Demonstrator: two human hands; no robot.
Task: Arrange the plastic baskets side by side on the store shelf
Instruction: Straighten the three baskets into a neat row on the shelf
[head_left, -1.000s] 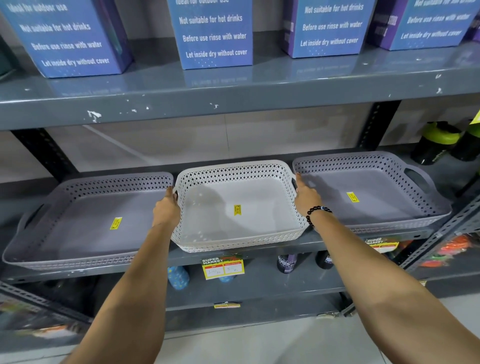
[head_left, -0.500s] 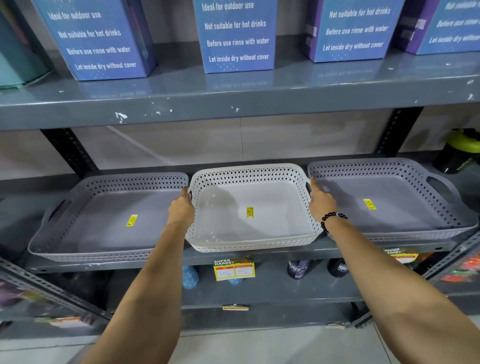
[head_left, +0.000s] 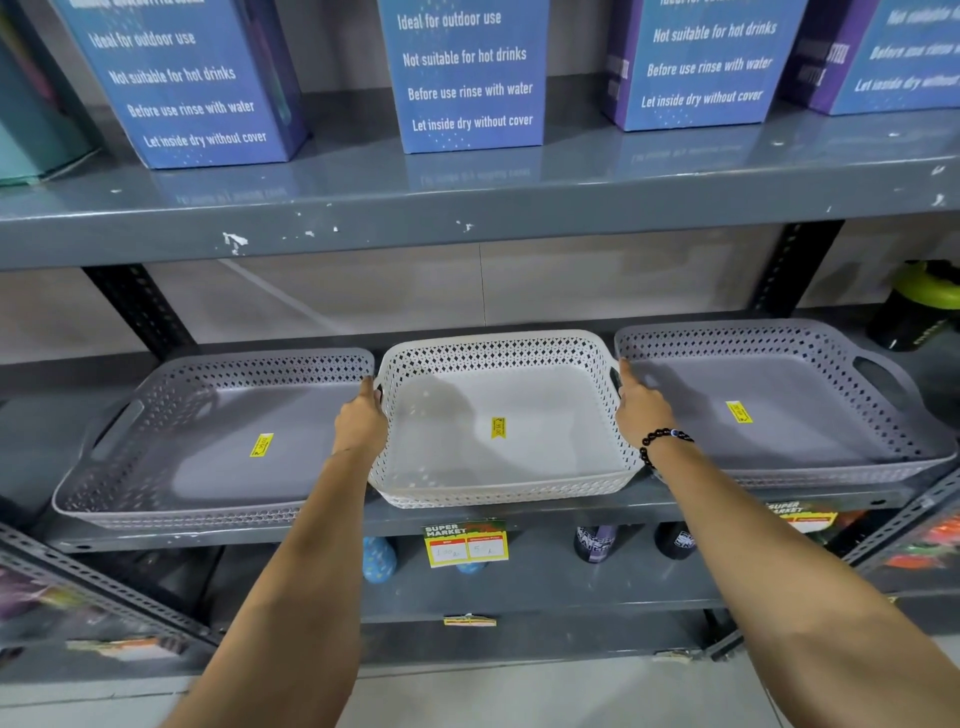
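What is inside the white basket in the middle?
Only a yellow sticker lies on the floor of the white basket; nothing else is in it. The left hand and right hand cover its side handles.

On the grey metal shelf (head_left: 519, 512), the white perforated plastic basket (head_left: 501, 457) sits between two grey perforated plastic baskets, one left (head_left: 208, 447), one right (head_left: 779, 410); blue cardboard boxes (head_left: 465, 78) stand on the shelf above.
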